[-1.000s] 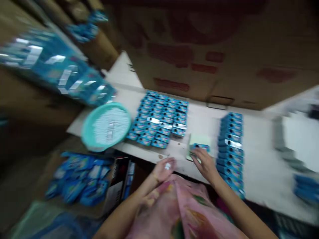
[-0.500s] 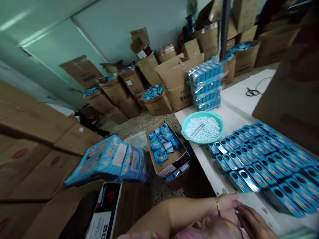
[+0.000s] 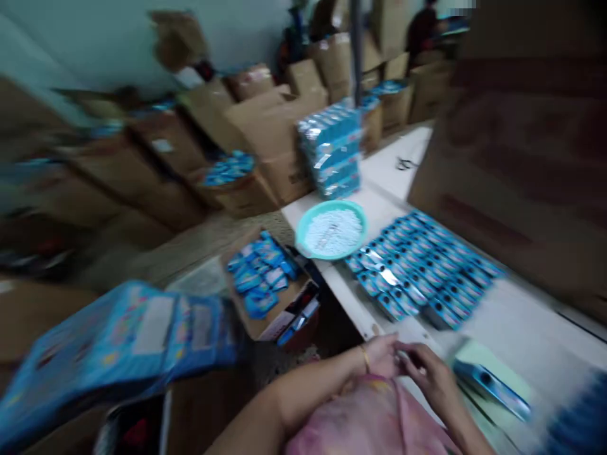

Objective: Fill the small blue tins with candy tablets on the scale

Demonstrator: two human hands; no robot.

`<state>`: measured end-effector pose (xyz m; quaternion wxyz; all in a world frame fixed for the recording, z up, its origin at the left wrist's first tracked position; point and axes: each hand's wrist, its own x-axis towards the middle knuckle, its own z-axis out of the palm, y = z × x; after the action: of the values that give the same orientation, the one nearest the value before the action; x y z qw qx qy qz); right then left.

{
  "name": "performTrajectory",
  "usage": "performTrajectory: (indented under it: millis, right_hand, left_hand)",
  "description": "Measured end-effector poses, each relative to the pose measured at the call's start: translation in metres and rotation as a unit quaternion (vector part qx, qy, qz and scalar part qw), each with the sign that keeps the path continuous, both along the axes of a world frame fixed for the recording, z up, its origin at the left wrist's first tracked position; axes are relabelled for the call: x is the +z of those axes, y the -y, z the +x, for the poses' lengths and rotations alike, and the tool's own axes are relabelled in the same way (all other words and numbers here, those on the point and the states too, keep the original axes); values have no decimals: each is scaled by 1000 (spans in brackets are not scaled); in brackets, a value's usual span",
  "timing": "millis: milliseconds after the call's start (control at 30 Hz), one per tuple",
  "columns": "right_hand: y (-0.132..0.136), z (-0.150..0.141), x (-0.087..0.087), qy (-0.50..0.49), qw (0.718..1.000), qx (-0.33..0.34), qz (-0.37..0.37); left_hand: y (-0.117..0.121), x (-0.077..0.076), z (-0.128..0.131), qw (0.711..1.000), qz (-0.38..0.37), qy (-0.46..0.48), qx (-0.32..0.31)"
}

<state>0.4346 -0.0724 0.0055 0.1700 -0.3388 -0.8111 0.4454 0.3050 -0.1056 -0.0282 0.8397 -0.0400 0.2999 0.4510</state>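
Observation:
My left hand (image 3: 380, 355), a gold bangle at its wrist, is turned palm up near the table's front edge, its fingers loosely stretched out. My right hand (image 3: 429, 371) meets it there, fingertips closed together at the left palm. Whatever small thing lies between the fingertips is blurred. To the right of my right hand, a blue box with a round dark hole (image 3: 496, 385) lies on a pale green block (image 3: 478, 360). Rows of similar blue boxes (image 3: 422, 265) stand beyond my hands.
A turquoise basin (image 3: 303, 243) of small white pieces stands at the table's corner, before a wrapped stack of blue boxes (image 3: 332, 151). Scissors (image 3: 404, 164) lie farther back. A large carton (image 3: 521, 189) borders the right side. Below, a carton (image 3: 265, 328) holds blue packets. A person (image 3: 422, 31) is in the distance.
My view has swung to the right, so the table and basin sit farther left. The box on the green block has come into view. My hands stay together.

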Motion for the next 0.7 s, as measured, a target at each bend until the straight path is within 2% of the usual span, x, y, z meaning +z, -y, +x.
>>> performTrajectory:
  millis: [33,100,167,233,300,400,567,700]
  right_hand:
    - [3,2,7,-16,999,-36,-21]
    - [2,13,15,-29,992,-114,-48]
    - [-2,34,15,-28,974,-218,-55]
    - [-6,62,12,-31,949,-308,-61]
    - [-8,86,8,-30,930,-363,-54]
    - [-13,103,4,1,926,-377,-6]
    - [-21,97,4,82,936,-332,85]
    - [-18,106,5,77,932,-335,113]
  left_hand:
    - [-1,6,0,999,-43,5,-20]
    - [-6,14,-1,998,-69,-1,-11]
    - [-13,17,-3,997,-77,-8,-12]
    - [-19,17,-3,994,-96,-23,-42]
    - [-22,16,-1,990,-113,-44,-74]
    - [-22,16,5,984,-132,-68,-94]
    - [-23,16,10,983,-136,-79,-97]
    - [-24,14,9,981,-141,-85,-98]
